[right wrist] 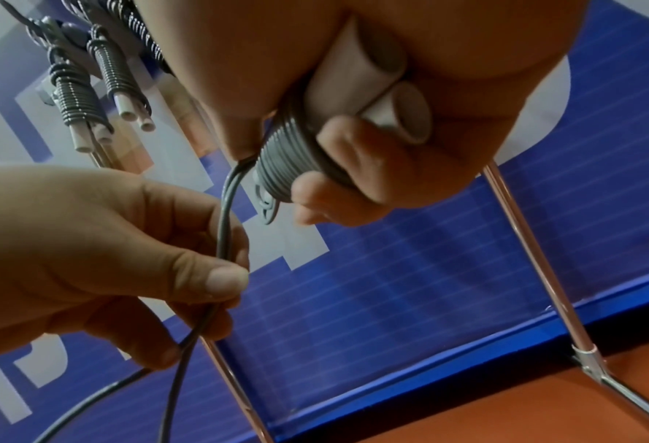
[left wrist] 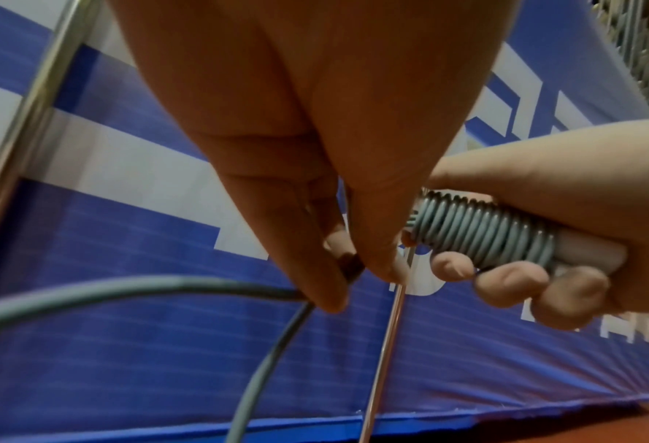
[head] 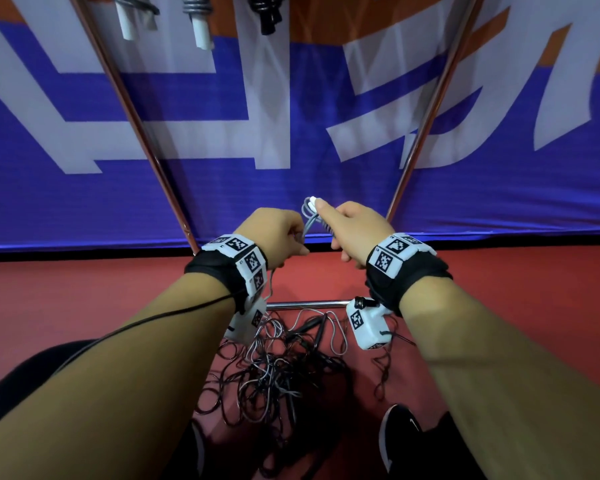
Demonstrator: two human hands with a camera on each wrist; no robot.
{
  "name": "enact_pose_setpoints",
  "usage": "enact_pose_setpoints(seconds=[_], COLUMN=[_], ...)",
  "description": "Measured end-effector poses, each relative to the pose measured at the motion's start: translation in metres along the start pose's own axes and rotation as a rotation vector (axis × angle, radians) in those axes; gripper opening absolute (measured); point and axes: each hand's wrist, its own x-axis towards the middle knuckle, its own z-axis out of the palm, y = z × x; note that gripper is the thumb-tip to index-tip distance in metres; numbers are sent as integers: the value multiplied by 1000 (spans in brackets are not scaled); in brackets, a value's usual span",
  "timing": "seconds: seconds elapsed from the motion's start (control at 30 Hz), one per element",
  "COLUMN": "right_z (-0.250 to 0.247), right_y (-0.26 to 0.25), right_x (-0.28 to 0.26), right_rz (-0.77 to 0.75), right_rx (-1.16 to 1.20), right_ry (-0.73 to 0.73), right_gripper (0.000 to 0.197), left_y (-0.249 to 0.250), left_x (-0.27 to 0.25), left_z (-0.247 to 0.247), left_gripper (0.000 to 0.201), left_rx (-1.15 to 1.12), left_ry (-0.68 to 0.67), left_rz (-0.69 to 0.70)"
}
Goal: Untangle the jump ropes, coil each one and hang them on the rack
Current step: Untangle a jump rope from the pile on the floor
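Blue padded wall matting (head: 222,202) with large white lettering fills the background above a red floor (head: 499,306); slanted chrome tubes of the rack (head: 136,109) cross in front of it. Three coiled ropes (head: 194,5) already hang from the rack, above and beyond both grips, handles pointing down. Below the wrists, a tangled heap of black and grey ropes (head: 274,379) lies on the floor by the rack's base bar, evidently awaiting sorting. The right hand (right wrist: 372,126) is clenched around two white handles (right wrist: 383,99) held side by side, so that they serve as a core for winding. Grey cord is wrapped around them in tight, neat turns, forming the coil (left wrist: 481,233) that emerges from the fist. The left hand (right wrist: 99,260), just beside the coil, pinches the free grey cord (right wrist: 225,221) between thumb and forefinger, apparently to keep tension and guide each turn. Below that pinch the cord splits into two strands trailing downward, so winding appears unfinished.
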Motion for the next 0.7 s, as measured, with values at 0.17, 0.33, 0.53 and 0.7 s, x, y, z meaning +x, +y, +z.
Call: enact_pose_setpoints(seconds=[0.17, 0.33, 0.53, 0.7], right_z=[-1, 0, -3, -6], right_y=[-2, -3, -1, 0], right_x=[-2, -3, -1, -1], right_rz=[-11, -23, -42, -36], right_rx=[94, 148, 175, 195], right_ry=[14, 45, 74, 95], right_gripper=[55, 49, 45, 38], left_y=[3, 5, 8, 11], left_x=[0, -3, -1, 0], left_z=[2, 7, 4, -2], left_gripper=[33, 34, 24, 23], left_rx=[16, -104, -302, -576], left_ry=[44, 128, 91, -83], left_rz=[-44, -144, -209, -231])
